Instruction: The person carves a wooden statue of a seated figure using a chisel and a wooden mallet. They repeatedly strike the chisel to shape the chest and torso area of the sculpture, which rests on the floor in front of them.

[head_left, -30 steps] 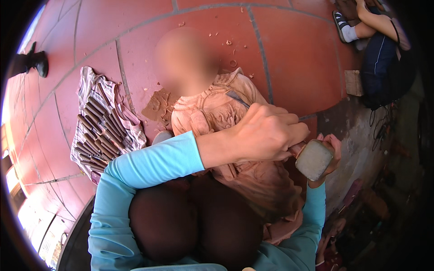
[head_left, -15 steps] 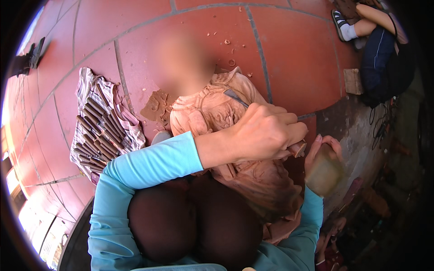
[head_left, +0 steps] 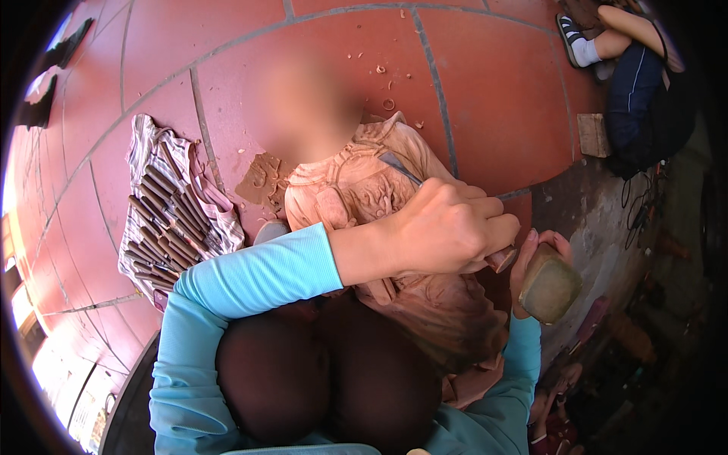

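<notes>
Carved wooden figure (head_left: 428,307) lies beneath the left hand (head_left: 455,227), which is wrapped round a chisel (head_left: 396,165) slanting up-left over its chest. Nearer the chisel's butt, the right hand (head_left: 525,256) clasps a blocky mallet (head_left: 552,290), just apart from it

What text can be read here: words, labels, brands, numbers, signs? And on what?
None readable.
Mallet in the right hand: no lettering visible.
Carved figure: relief carving, no letters I can make out.
Tool handles on the striped cloth: too small to tell if marked.
</notes>
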Demonstrator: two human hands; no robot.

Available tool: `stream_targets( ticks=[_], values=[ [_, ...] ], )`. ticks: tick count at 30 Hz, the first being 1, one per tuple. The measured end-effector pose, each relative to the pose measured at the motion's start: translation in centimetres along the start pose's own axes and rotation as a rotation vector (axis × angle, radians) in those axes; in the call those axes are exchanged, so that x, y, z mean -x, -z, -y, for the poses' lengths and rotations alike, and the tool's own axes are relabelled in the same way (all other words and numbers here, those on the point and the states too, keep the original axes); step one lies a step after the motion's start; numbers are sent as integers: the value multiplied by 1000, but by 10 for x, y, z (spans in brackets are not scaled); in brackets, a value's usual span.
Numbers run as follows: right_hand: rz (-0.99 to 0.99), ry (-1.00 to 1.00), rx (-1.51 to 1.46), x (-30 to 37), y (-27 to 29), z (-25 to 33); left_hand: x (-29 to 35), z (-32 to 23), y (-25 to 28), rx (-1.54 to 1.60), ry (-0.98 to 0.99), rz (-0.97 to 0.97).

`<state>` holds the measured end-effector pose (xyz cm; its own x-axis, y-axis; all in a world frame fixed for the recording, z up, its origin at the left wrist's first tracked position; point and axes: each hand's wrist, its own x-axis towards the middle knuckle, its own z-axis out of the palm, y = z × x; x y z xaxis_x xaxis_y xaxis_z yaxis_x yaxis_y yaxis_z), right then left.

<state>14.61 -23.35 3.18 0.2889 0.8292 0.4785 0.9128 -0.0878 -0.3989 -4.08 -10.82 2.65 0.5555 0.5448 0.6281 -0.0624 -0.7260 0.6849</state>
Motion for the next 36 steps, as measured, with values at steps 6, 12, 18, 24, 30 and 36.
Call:
stream_targets(
  ticks=[6,12,18,24,30,36],
  values=[
    [141,23,223,-9,16,13,-5,2,2,54,55,-60],
    [155,-30,160,-8,19,14,-4,4,3,31,83,-33],
    [136,24,238,-4,37,26,-3,4,8,9,57,16],
    [119,35,215,19,51,22,-4,4,16,-14,-6,-134],
    [189,4,200,27,51,22,5,-14,11,65,-124,-21],
    [198,35,45,20,51,23,12,-9,17,33,-32,6]
  ],
)
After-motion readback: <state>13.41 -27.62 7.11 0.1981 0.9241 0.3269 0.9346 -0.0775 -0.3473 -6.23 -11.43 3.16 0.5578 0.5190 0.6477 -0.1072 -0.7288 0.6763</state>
